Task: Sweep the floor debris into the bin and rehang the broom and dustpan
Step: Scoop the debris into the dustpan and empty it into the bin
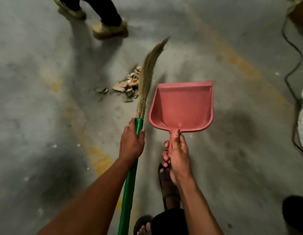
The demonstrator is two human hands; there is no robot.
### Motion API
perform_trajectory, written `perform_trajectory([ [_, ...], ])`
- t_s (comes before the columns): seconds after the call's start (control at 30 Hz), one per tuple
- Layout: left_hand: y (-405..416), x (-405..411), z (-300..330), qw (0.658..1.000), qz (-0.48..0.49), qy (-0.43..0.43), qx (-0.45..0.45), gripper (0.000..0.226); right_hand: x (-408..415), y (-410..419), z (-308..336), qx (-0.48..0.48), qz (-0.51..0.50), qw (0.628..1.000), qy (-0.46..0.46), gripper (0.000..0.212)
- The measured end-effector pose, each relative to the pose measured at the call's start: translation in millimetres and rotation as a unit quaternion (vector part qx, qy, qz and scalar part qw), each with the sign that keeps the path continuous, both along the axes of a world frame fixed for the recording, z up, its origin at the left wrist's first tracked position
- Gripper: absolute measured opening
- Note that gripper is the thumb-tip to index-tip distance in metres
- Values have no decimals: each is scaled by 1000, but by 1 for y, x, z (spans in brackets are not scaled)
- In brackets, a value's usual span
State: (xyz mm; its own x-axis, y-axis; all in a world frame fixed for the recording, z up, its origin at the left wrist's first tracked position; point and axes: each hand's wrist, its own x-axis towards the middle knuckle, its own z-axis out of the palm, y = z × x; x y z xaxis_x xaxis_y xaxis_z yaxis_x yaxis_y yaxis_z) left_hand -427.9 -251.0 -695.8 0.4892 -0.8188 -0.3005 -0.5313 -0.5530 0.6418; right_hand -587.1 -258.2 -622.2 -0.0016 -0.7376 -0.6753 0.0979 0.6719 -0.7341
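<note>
head view: looks down at a grey concrete floor (45,99) with faded yellow paint marks, both arms reaching up from the bottom of the frame.
left hand (131,141): wrapped round the top of the broom's green handle, just below the bristles, thumb on the right side of the handle.
broom (130,184): long axis runs from the bottom centre up to the upper centre of the frame; green handle below, straw bristles (147,73) above, the tip curving to the upper right.
debris (127,85): a small pile of tan and whitish scraps on the floor at frame centre, just left of the bristles and touching their edge; a few stray bits lie a little further left.
right hand (177,155): fingers curled round the dustpan's thin handle, thumb along its top.
dustpan (181,107): pink, right of the broom at frame centre, handle toward the bottom of the frame, open mouth toward the top; nothing lies in it; held apart from the debris.
feet: the person's own sandalled foot (167,184) shows under the right hand; another person's legs and shoes (110,28) stand at the upper left.
cable (289,65): dark, snaking down the right edge of the frame.
</note>
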Motion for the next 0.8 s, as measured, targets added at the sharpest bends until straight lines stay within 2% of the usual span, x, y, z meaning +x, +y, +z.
perform_trajectory([
  [0.2, -24, 59, -40, 991, 113, -57, 33, 58, 59, -55, -26, 6, 60, 998, 2, 35],
  [0.37, -41, 91, -78, 975, 202, -44, 75, 58, 80, -104, -51, -5, 82, 997, 14, 36],
  [0.53, -39, 115, -97, 954, 285, -35, 89, 47, 85, -119, -70, -2, 98, 995, 14, 39],
  [0.7, -26, 138, -124, 916, 361, 8, 172, 49, 97, -120, -86, 10, 121, 992, 33, 42],
  [0.8, -15, 139, -148, 914, 335, 67, 217, 49, 109, -126, -91, 2, 119, 992, 37, 39],
])
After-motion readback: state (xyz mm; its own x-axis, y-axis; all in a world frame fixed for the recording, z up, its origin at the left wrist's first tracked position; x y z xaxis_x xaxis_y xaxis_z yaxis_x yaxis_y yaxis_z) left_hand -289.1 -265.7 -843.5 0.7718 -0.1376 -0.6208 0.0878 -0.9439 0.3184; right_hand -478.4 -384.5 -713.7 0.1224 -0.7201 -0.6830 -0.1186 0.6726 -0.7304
